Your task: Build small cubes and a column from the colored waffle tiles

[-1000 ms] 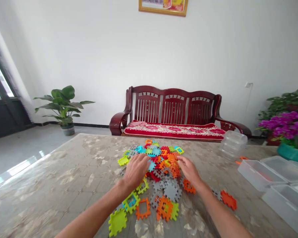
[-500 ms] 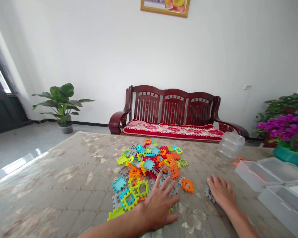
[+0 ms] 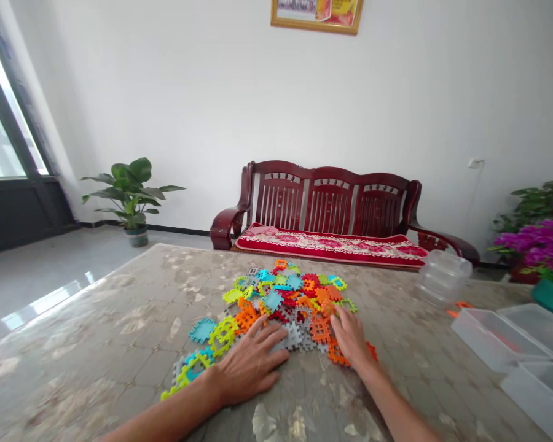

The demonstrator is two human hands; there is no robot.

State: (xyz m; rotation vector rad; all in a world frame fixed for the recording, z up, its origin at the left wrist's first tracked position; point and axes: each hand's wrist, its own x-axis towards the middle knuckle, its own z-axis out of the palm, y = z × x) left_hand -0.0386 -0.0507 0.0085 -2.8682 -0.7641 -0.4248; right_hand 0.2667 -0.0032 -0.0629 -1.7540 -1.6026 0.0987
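A pile of interlocking plastic tiles (image 3: 283,294) in orange, blue, lime green, red and grey lies on the table. My left hand (image 3: 251,362) rests palm down on the pile's near side, fingers spread, over grey tiles (image 3: 294,336). By its wrist and fingers are lime green tiles (image 3: 223,334) and a blue tile (image 3: 203,329). At the pile's right edge, my right hand (image 3: 350,337) has its fingers stretched out against the orange tiles (image 3: 320,329). Another orange tile (image 3: 338,353) lies beside that hand; its palm side is hidden.
Clear plastic boxes (image 3: 482,337) stand at the table's right, with a stack of clear containers (image 3: 445,276) behind them. An orange object (image 3: 461,307) lies between these. Purple flowers (image 3: 539,245) are at the far right. A wooden bench (image 3: 329,199) stands beyond the patterned tablecloth (image 3: 120,344).
My right hand has moved left from the bare cloth to the pile's right edge. My left hand has shifted left, and the lime green tiles near it have spread left. The view has turned slightly.
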